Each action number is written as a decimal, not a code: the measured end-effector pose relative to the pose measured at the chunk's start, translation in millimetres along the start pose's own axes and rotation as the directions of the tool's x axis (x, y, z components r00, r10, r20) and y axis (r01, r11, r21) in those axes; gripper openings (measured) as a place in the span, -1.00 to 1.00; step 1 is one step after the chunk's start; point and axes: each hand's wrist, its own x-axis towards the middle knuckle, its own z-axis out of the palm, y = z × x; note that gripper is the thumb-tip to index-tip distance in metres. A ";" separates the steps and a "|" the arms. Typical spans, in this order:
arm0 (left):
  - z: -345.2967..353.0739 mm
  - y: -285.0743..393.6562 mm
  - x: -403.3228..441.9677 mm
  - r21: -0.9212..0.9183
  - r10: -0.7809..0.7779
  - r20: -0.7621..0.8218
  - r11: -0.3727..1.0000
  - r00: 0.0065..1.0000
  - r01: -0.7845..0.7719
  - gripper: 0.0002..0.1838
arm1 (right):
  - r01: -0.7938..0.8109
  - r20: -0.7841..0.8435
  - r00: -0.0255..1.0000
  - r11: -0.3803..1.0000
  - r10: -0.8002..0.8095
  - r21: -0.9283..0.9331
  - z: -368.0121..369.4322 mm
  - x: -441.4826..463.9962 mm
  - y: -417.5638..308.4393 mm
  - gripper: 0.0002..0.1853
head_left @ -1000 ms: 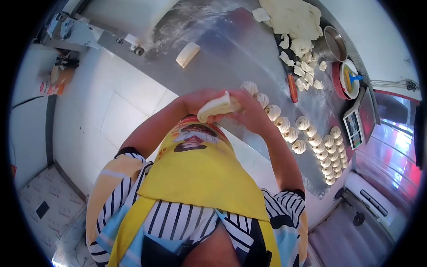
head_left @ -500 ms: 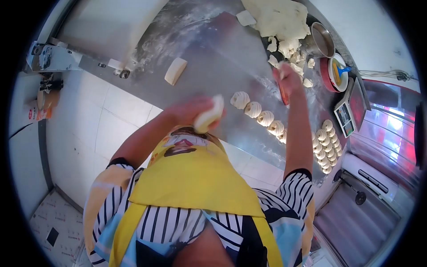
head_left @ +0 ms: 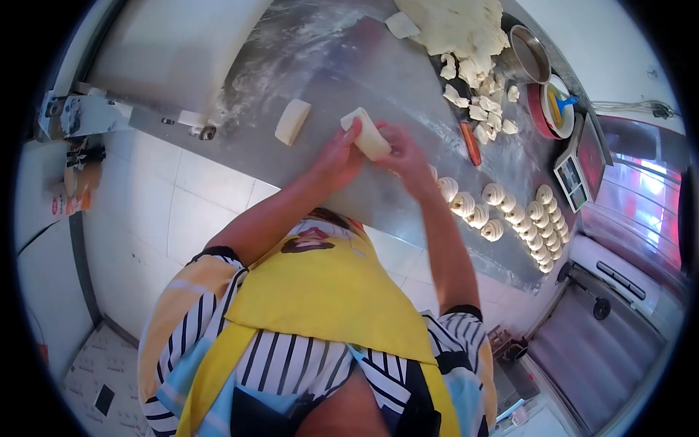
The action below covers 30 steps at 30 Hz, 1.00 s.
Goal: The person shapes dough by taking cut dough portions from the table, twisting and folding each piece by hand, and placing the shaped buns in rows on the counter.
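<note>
A pale block of dough [head_left: 370, 137] is held over the metal table between both hands. My left hand [head_left: 342, 151] is closed around its left end, thumb on top. At the other end, the fingers of my right hand [head_left: 402, 151] are curled against the dough. A second dough block [head_left: 293, 121] lies on the table to the left. Coiled dough rolls [head_left: 463, 204] run in a row to the right of my right hand, some hidden behind that arm. Further off lies a tool with a reddish handle [head_left: 470, 143], its dark blade partly under torn dough pieces [head_left: 480, 109].
A large dough sheet [head_left: 455, 25] covers the far end of the floured table [head_left: 328, 65], with a white scraper [head_left: 402, 25] by it. At the right stand a metal pot [head_left: 530, 54], a red-rimmed bowl [head_left: 545, 109] with a blue-handled brush, a scale [head_left: 571, 180] and many grouped rolls [head_left: 542, 233].
My right hand has moved left from the reddish handle onto the dough block. My left hand has carried that block forward and right, over the table.
</note>
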 end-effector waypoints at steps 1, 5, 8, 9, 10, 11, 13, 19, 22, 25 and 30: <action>1.4 -2.0 -1.0 0.001 0.011 -0.020 1.000 1.000 -0.011 -0.62 | -0.042 -0.050 0.998 0.998 0.043 0.036 10.4 -0.3 7.8 -0.55; -24.9 13.8 6.3 0.702 0.179 0.005 0.700 0.984 -0.131 -0.70 | -0.188 -0.132 0.972 0.981 0.194 0.056 17.0 -1.5 15.4 -0.62; -18.8 32.1 -9.4 0.920 0.213 0.079 0.362 0.974 -0.153 -0.69 | -0.206 -0.153 0.974 0.929 0.166 -0.306 17.3 -11.7 2.5 -0.63; -26.0 30.7 -5.9 0.948 0.257 0.137 0.246 0.957 -0.202 -0.69 | -0.111 -0.160 0.986 0.889 0.043 -0.443 23.0 -18.2 0.3 -0.63; -31.2 30.6 -2.9 0.961 0.293 0.202 0.124 0.934 -0.247 -0.69 | -0.018 -0.149 0.985 0.820 -0.082 -0.572 26.7 -20.6 -1.2 -0.63; -27.2 32.6 -5.8 0.932 0.253 0.084 0.321 0.964 -0.166 -0.70 | 0.144 -0.048 0.969 0.713 -0.242 -0.686 27.6 -20.8 -1.0 -0.62; -20.0 34.7 -16.0 0.747 0.101 -0.129 0.664 0.987 0.030 -0.70 | 0.425 0.208 0.851 0.398 -0.483 -0.813 28.7 -24.5 3.0 -0.61; -39.8 39.6 -11.9 0.572 -0.310 -0.126 0.753 0.942 0.324 -0.79 | 0.416 0.275 0.820 0.194 -0.502 -0.888 15.1 -16.0 19.5 -0.62; -51.6 22.3 -7.8 0.769 0.204 0.567 -0.478 0.798 -0.425 -0.82 | -0.433 -0.080 0.900 0.899 0.428 -0.059 14.0 -11.3 34.2 -0.67; -55.1 20.1 -14.4 0.718 0.157 0.567 -0.575 0.809 -0.391 -0.82 | -0.304 0.045 0.952 0.953 0.303 0.009 24.0 -21.6 27.6 -0.65; -53.3 41.2 -6.0 0.949 -0.087 -0.003 0.313 0.996 0.030 -0.77 | 0.041 0.203 0.979 0.978 0.002 -0.206 19.5 -34.3 26.5 -0.52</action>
